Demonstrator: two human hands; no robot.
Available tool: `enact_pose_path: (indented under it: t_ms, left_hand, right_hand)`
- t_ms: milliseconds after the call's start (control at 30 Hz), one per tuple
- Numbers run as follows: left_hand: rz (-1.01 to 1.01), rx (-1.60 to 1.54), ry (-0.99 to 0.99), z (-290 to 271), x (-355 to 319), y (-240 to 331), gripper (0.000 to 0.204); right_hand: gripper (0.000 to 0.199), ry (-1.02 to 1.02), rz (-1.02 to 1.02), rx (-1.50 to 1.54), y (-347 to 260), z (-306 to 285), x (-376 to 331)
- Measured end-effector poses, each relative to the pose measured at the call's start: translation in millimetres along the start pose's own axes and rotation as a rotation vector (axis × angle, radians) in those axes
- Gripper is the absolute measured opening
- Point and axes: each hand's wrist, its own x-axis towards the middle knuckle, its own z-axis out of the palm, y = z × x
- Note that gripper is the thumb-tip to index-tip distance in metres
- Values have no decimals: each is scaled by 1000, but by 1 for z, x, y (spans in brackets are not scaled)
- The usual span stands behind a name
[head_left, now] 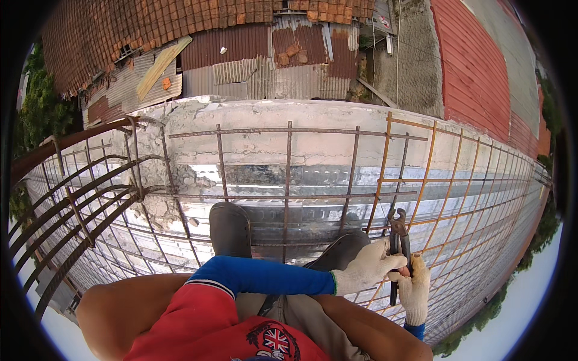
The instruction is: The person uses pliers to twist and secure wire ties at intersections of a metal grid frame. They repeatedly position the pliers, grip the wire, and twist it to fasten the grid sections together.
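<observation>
Both my hands wear white knit gloves and hold one pair of dark steel pincers [399, 243] at the lower right. My left hand [366, 269], on a blue-sleeved arm reaching across my body, wraps the handles from the left. Just below and to the right, my right hand [415, 290] grips the lower part of the handles. The pincer jaws point up and sit at a crossing of the rusty orange rebar mesh [424, 180]. I cannot tell whether the jaws hold a tie wire.
My dark rubber boots [230, 228] [340, 249] stand on darker rebar bars [288, 180] laid over corrugated metal decking [313, 207]. A rough concrete edge beam [271, 117] runs ahead, with tiled and tin roofs [241, 54] far below. Curved bars [78, 192] rise at the left.
</observation>
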Motion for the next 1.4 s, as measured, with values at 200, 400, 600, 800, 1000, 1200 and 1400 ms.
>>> enact_pose_path:
  t_ms: [200, 400, 600, 800, 1000, 1200, 1400]
  left_hand:
    - [-14, 290, 141, -19, -3, -10, 22]
    - [-191, 222, 170, -12, -7, -3, 27]
    - [-184, 274, 188, -16, -1, 19, 29]
    - [-214, 197, 213, -6, 0, 24, 33]
    - [-198, 181, 233, -7, 1, 26, 29]
    - [-206, 158, 227, -14, 8, 23, 30]
    - [-213, 142, 217, -16, 22, 22, 35]
  right_hand:
    - [25, -69, -22, -639, -32, -16, 10]
    - [31, -109, -156, -820, -79, -22, 22]
    - [35, -181, -276, -1030, -94, -25, 42]
    - [34, -166, -321, -1003, -89, -33, 45]
    - [31, -175, -332, -985, -91, -28, 52]
    - [31, -195, -241, -1041, -85, -26, 63]
    - [24, -195, -216, -977, -79, -30, 71]
